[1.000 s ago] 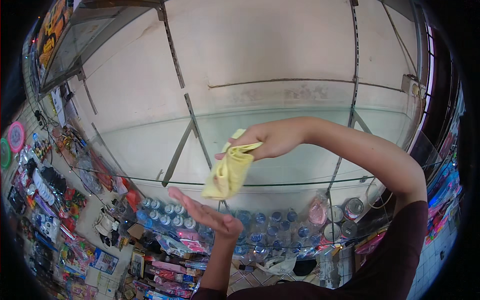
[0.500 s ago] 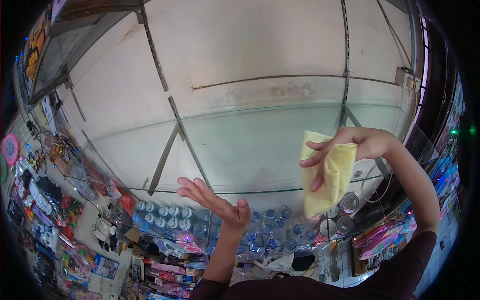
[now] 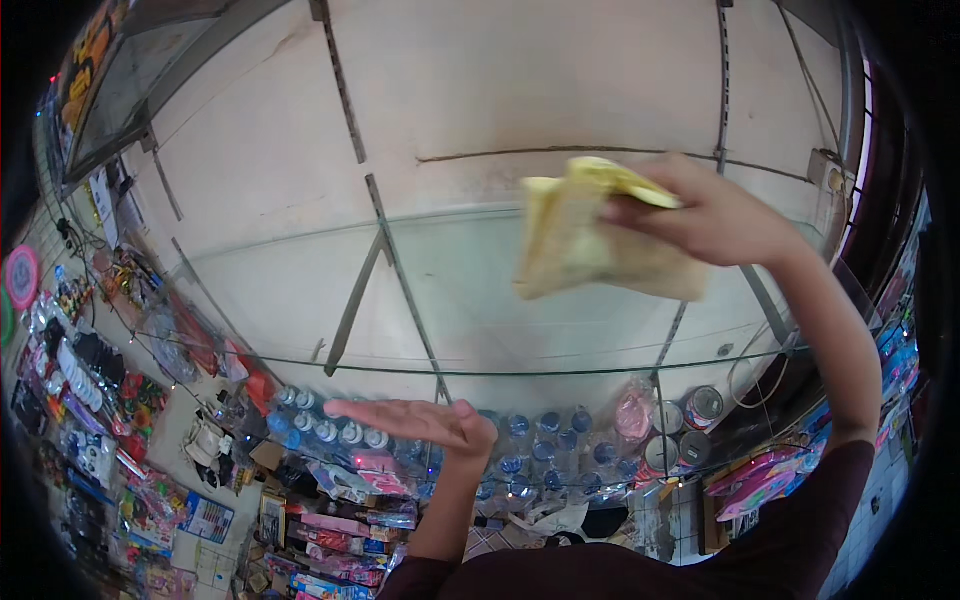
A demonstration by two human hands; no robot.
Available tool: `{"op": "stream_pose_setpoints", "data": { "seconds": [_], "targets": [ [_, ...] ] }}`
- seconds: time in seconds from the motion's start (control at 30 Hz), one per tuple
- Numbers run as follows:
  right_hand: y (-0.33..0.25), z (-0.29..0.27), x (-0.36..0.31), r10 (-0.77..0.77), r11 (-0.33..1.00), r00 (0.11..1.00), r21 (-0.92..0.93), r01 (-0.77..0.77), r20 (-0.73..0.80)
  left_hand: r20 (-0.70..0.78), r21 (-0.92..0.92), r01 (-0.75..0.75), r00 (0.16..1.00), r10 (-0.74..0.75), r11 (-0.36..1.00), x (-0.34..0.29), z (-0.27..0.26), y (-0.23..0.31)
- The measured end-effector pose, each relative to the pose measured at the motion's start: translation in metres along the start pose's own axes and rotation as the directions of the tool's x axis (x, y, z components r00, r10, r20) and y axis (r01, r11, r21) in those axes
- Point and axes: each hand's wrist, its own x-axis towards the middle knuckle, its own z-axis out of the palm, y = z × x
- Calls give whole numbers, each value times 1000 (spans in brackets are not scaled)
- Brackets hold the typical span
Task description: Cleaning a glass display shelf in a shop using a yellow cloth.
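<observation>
A yellow cloth (image 3: pixel 580 240), folded and blurred, is pinched between the thumb and fingers of the right hand (image 3: pixel 700 210), hanging down and to the left of the knuckles, its lower part looking more tan. It lies in front of a clear glass shelf (image 3: pixel 520 335) as seen from above; whether cloth and glass touch, I cannot tell. The right forearm runs down from the wrist to a dark sleeve (image 3: pixel 800 520). Well below and to the left of the right hand, the left hand (image 3: pixel 410 420) is flat and unclenched, palm turned upward, fingers stretched leftward and thumb raised, just below the shelf's front edge. Above the left hand and slightly to its left, a slanting metal bracket (image 3: pixel 357 305) meets a slotted upright strip on the pale wall (image 3: pixel 530 80), which stretches above both hands. Left of the left hand's fingertips are white-capped bottles (image 3: pixel 325 430); to its right stand blue-capped bottles (image 3: pixel 545 450), then a pink bag (image 3: pixel 635 412) and round tins (image 3: pixel 704 405), these below the right hand. A wall socket (image 3: pixel 832 177) sits right of the right hand, and packaged goods (image 3: pixel 340 530) crowd below and left of the left hand.
</observation>
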Motion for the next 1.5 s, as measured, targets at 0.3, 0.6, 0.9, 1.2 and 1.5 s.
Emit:
{"op": "stream_pose_setpoints", "data": {
  "seconds": [0.3, 0.6, 0.9, 1.2, 1.5],
  "targets": [
    [-28, 147, 121, -728, 677, 672, -10, 736, 138, 248, -91, 317, 925, -287, 944, 2, -14, -11],
    [-43, 150, 110, -643, 762, 648, 259, 593, 408, 411, -171, 449, 842, -351, 877, -19, -14, -24],
    [-30, 86, 75, -499, 866, 672, 279, 415, 548, 163, -32, 264, 953, -255, 964, 8, -6, -12],
    [12, 10, -39, -316, 929, 833, 326, 175, 454, 150, 55, 239, 958, -245, 969, 8, -7, -14],
    [0, 30, -40, -271, 953, 928, 205, 222, 255, 189, 50, 270, 943, -275, 962, 9, -11, -11]
  ]
}}
